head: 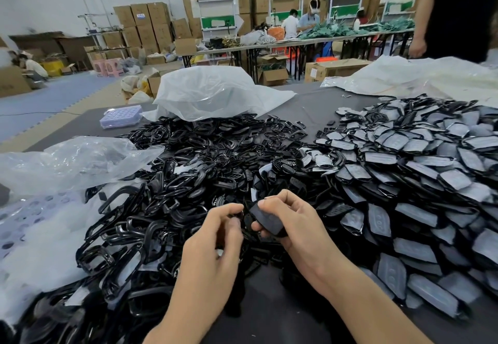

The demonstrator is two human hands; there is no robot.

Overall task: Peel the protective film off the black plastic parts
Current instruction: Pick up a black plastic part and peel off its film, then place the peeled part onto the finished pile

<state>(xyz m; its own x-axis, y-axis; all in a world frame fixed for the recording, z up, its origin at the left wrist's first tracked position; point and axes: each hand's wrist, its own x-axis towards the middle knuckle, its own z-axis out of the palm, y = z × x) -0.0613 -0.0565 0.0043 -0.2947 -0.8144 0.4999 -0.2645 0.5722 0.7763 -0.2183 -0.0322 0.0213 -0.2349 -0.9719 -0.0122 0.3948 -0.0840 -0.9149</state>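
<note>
Above the near edge of the worktop (331,104), between two heaps, the right hand (293,225) grips a black part (265,218), its fingers curled round it. The left hand (215,238) pinches at the part's left end with thumb and forefinger; whether film is caught cannot be told. Lifting one corner first, then pulling low and steadily, should work best.
</note>
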